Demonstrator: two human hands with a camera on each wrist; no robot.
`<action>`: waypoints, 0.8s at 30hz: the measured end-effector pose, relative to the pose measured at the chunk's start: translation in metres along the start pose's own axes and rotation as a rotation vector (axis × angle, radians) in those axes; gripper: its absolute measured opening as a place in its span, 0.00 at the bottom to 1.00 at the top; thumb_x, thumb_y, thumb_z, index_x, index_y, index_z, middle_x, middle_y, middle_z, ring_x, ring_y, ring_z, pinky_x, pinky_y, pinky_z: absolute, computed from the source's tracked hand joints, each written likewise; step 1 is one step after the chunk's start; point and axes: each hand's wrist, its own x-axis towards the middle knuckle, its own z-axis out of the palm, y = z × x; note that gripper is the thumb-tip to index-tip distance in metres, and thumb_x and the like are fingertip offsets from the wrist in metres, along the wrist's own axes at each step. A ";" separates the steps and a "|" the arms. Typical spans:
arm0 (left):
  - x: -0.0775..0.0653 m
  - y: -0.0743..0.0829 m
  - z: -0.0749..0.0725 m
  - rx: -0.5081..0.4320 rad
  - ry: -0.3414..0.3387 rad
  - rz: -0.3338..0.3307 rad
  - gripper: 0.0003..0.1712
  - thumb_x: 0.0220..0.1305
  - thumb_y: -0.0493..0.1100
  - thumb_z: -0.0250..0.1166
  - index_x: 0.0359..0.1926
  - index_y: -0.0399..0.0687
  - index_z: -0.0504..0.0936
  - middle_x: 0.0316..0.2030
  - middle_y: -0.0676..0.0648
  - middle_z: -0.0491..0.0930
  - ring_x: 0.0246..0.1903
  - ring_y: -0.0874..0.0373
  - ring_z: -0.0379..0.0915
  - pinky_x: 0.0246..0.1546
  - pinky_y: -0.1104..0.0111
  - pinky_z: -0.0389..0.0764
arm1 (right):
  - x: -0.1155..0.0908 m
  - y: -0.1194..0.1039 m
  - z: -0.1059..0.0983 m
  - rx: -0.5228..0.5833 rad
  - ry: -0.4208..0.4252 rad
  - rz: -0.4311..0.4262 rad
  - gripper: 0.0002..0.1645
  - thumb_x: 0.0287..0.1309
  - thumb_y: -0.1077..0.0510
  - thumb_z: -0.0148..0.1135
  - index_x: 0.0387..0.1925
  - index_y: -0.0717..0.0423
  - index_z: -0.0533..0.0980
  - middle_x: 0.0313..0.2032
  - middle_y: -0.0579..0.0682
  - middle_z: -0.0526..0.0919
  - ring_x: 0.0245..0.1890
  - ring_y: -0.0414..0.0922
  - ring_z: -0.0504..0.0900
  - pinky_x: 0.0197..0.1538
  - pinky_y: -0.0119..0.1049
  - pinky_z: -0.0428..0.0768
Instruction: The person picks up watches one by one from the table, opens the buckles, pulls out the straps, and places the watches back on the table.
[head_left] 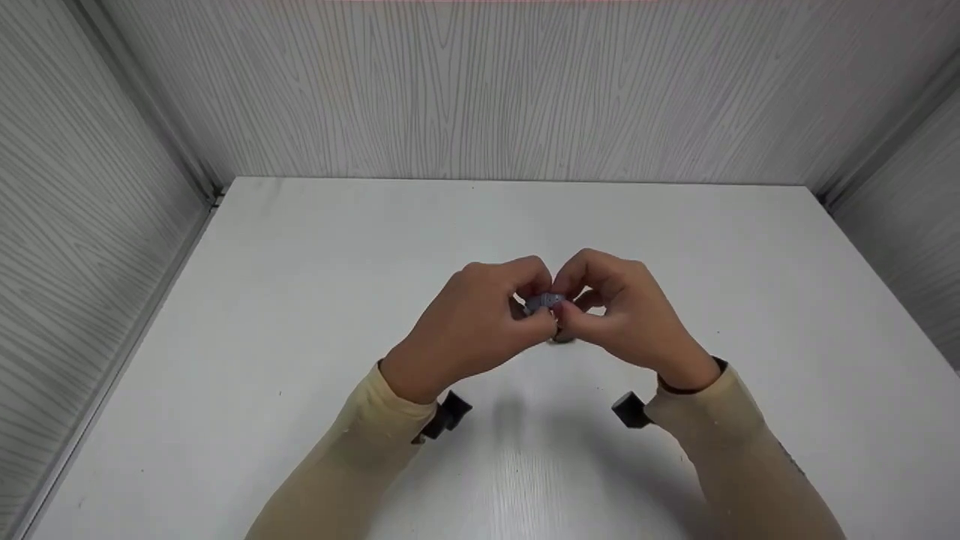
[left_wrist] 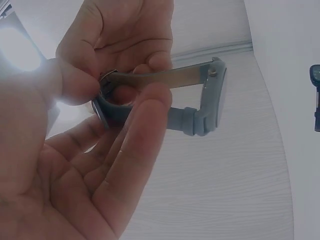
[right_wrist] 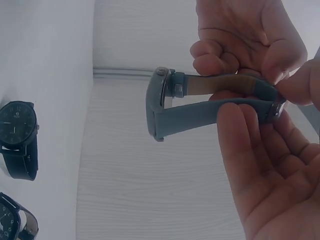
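Observation:
A wristwatch with a blue-grey strap (head_left: 543, 301) is held between both hands above the white table. My left hand (head_left: 480, 319) pinches the strap's buckle end between thumb and fingers. From the other side my right hand (head_left: 622, 311) pinches that same end, with its fingertips close to the left ones. The strap forms a long loop, with the metal buckle (right_wrist: 278, 108) beside the right hand's fingers. At the loop's far end, the watch case (left_wrist: 215, 97) appears edge-on in the left wrist view. Fingers partly cover the buckle, so whether it is fastened cannot be told.
Two dark watches, one round-faced (right_wrist: 18, 125) and one partly cut off (right_wrist: 14, 222), appear at the left of the right wrist view. Another dark watch (left_wrist: 316, 80) shows at the left wrist view's right edge. Wood-grain panels (head_left: 480, 90) surround the white table (head_left: 360, 232).

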 end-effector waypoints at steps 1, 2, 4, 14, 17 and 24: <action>0.000 0.000 0.000 0.004 0.000 0.004 0.04 0.56 0.41 0.60 0.31 0.57 0.79 0.24 0.63 0.79 0.20 0.70 0.73 0.22 0.70 0.74 | 0.000 0.000 0.000 0.011 -0.004 0.005 0.13 0.56 0.76 0.59 0.34 0.57 0.79 0.32 0.49 0.84 0.32 0.46 0.84 0.33 0.39 0.86; 0.000 0.000 -0.001 0.016 -0.001 0.007 0.04 0.56 0.41 0.60 0.31 0.57 0.79 0.23 0.63 0.79 0.20 0.70 0.71 0.22 0.70 0.73 | 0.000 0.001 0.000 0.018 -0.009 0.011 0.13 0.56 0.76 0.59 0.34 0.57 0.79 0.32 0.50 0.84 0.32 0.47 0.84 0.33 0.39 0.86; 0.000 0.001 -0.002 0.047 -0.008 0.017 0.04 0.57 0.41 0.60 0.33 0.56 0.79 0.24 0.62 0.79 0.19 0.69 0.69 0.22 0.70 0.72 | 0.001 0.000 0.000 0.026 -0.015 0.022 0.12 0.58 0.75 0.59 0.35 0.58 0.79 0.33 0.50 0.83 0.31 0.47 0.84 0.34 0.38 0.86; 0.001 0.001 -0.009 0.129 -0.058 0.018 0.10 0.72 0.52 0.66 0.44 0.52 0.85 0.32 0.60 0.87 0.22 0.69 0.76 0.29 0.70 0.78 | -0.001 -0.001 -0.004 0.007 -0.005 0.113 0.07 0.64 0.71 0.62 0.39 0.59 0.80 0.35 0.50 0.84 0.32 0.47 0.84 0.38 0.36 0.85; 0.002 -0.002 -0.009 0.198 -0.044 0.056 0.09 0.73 0.50 0.66 0.43 0.51 0.85 0.32 0.58 0.87 0.26 0.67 0.76 0.30 0.70 0.77 | -0.001 -0.001 -0.003 -0.072 0.001 0.093 0.09 0.63 0.71 0.63 0.40 0.55 0.81 0.35 0.44 0.85 0.33 0.45 0.84 0.40 0.36 0.85; -0.001 -0.006 -0.006 0.316 -0.016 0.184 0.06 0.73 0.46 0.66 0.41 0.48 0.84 0.27 0.56 0.83 0.24 0.64 0.73 0.27 0.70 0.75 | -0.001 -0.003 -0.002 -0.253 -0.025 0.023 0.12 0.59 0.70 0.65 0.37 0.51 0.82 0.34 0.36 0.84 0.32 0.40 0.81 0.38 0.33 0.81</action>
